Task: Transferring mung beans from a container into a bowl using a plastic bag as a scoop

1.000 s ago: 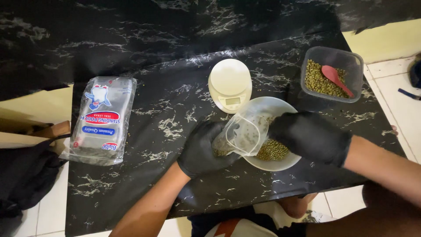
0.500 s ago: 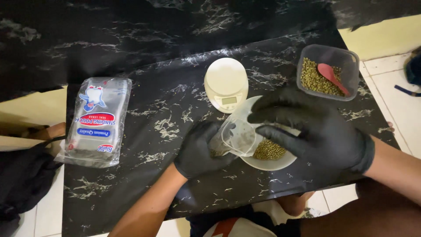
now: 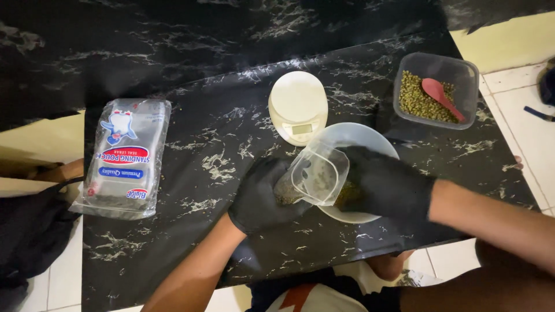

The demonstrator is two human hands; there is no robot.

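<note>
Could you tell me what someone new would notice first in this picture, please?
Two black-gloved hands meet at the table's near middle: the left hand holds a clear pouch open over a white bowl, the right hand beside it. Behind stand a white scale and a tub of green beans.

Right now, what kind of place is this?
Probably a home packing spot: a low black marble-patterned table on pale floor tiles, a small white kitchen scale, and a clear plastic tub of green beans. Both black-gloved hands hold a clear pouch.
</note>
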